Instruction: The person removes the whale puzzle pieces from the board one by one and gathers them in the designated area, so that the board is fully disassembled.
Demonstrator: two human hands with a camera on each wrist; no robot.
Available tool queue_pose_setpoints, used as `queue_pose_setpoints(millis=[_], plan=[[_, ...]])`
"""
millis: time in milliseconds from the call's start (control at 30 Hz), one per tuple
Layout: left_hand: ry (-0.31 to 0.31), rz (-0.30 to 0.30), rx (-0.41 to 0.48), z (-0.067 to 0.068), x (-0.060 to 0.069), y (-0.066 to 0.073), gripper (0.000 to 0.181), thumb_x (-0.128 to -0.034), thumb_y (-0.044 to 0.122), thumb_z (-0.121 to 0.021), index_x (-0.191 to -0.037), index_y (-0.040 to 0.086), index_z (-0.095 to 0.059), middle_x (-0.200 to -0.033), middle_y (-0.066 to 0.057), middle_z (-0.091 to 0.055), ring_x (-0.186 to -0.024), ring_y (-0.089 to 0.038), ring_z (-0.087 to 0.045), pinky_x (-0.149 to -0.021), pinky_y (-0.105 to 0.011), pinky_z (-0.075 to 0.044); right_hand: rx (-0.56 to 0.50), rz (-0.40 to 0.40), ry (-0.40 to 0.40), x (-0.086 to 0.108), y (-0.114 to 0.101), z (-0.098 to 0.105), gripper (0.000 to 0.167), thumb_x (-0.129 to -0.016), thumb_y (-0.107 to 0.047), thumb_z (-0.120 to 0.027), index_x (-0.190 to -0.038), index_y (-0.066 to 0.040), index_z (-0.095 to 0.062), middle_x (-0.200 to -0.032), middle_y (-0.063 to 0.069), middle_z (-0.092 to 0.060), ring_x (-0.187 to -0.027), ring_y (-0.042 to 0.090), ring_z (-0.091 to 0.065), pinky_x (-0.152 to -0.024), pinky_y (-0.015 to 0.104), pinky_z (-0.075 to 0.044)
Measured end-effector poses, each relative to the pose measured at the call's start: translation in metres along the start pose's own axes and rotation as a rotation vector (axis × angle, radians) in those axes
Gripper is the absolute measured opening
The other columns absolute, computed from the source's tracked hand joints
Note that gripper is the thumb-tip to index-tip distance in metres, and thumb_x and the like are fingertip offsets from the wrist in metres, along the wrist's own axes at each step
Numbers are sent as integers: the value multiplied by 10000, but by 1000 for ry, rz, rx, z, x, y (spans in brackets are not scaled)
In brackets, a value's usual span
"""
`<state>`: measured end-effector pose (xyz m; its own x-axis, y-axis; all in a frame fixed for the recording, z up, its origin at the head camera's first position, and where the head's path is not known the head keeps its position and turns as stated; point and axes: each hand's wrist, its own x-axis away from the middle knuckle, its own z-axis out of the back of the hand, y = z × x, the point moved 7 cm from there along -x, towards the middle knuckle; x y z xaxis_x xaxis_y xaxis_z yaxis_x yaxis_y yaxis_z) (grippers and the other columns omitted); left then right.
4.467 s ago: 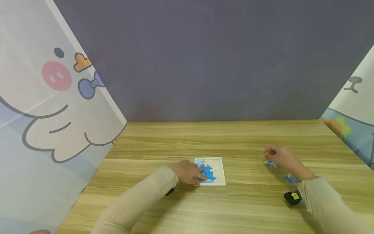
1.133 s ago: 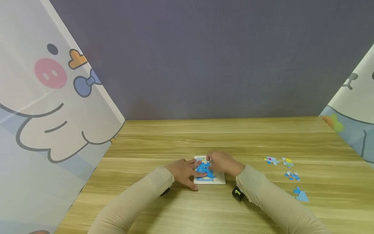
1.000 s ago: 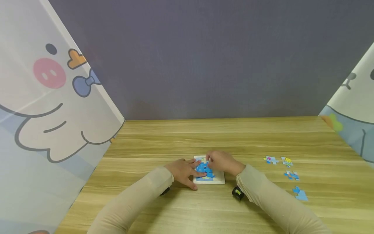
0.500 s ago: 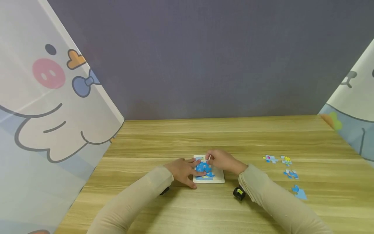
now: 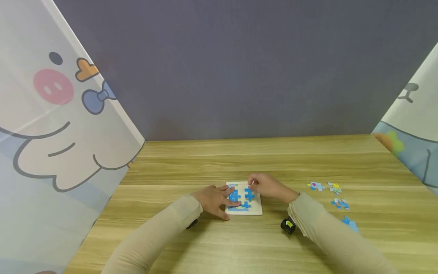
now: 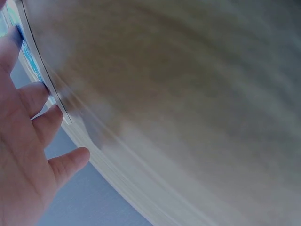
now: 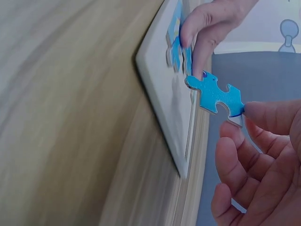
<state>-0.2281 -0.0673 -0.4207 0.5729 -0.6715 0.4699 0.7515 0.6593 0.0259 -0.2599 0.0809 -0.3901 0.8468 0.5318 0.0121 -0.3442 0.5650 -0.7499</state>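
A square white puzzle tray (image 5: pixel 258 210) lies on the table, its left part filled with blue puzzle pieces (image 5: pixel 234 196). My left hand (image 5: pixel 213 200) rests on it from the left, fingers spread straight over those pieces. In the left wrist view, the fingertips (image 6: pixel 40 89) touch the tray's edge. My right hand (image 5: pixel 268 186) pinches a blue puzzle piece (image 7: pixel 209 96) by one corner between thumb and finger. That piece is held tilted above the bare right part of the tray, apart from the fitted pieces, as the right wrist view shows.
Several loose puzzle pieces lie to the right: one with a pink swirl (image 5: pixel 316 185), one with a yellow sun (image 5: pixel 335 186), a blue-and-white one (image 5: pixel 340 203) and a light blue one (image 5: pixel 350 223) partly behind the right sleeve. A grey partition (image 5: pixel 239 76) stands behind the table.
My right hand came from the loose pieces to the tray with a piece. In the last half second it shifted slightly right, drawing the piece away from the fitted ones. The left hand stays put.
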Motion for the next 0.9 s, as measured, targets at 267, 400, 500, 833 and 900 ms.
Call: queue_pose_setpoints(millis=[267, 400, 500, 833, 900], plan=[[-12, -1, 28, 2, -1, 1, 560, -935, 526, -519, -1461, 428, -353, -1588, -54, -132, -1443, -254, -148, -1085, -527, -279, -6, 21, 23, 9, 15, 14, 48, -911, -37, -593, -865, -31, -603, -729, 6, -570, -618, 115, -467, -562, 280, -412], [-12, -2, 31, 2, -1, 1, 554, -939, 522, -514, -1460, 431, -349, -1587, -54, -128, -1442, -258, -148, -1083, -530, -280, -18, -3, 39, 17, 21, 23, 43, -906, -28, -602, -864, -17, -600, -719, 8, -564, -610, 121, -465, -554, 282, -406], [-13, -2, 37, 1, 1, 0, 553, -941, 515, -516, -1461, 428, -349, -1587, -57, -129, -1442, -258, -149, -1084, -529, -279, -30, -11, 39, 24, 22, 27, 41, -904, -16, -601, -867, -2, -592, -712, 22, -568, -592, 117, -458, -531, 270, -396], [-1, 9, 41, 4, 3, 1, 545, -931, 511, -536, -1447, 429, -380, -1584, -39, -157, -1441, -248, -160, -1085, -523, -282, -65, -54, 39, 45, 36, 45, 56, -924, -39, -570, -909, 11, -592, -745, 27, -555, -623, 138, -470, -544, 278, -412], [-1, 11, 43, 4, 4, 1, 541, -932, 512, -533, -1445, 429, -383, -1585, -34, -156, -1441, -247, -160, -1085, -523, -281, -82, -79, 37, 50, 42, 49, 77, -936, -47, -550, -933, 15, -596, -739, 32, -549, -622, 147, -468, -548, 287, -416]])
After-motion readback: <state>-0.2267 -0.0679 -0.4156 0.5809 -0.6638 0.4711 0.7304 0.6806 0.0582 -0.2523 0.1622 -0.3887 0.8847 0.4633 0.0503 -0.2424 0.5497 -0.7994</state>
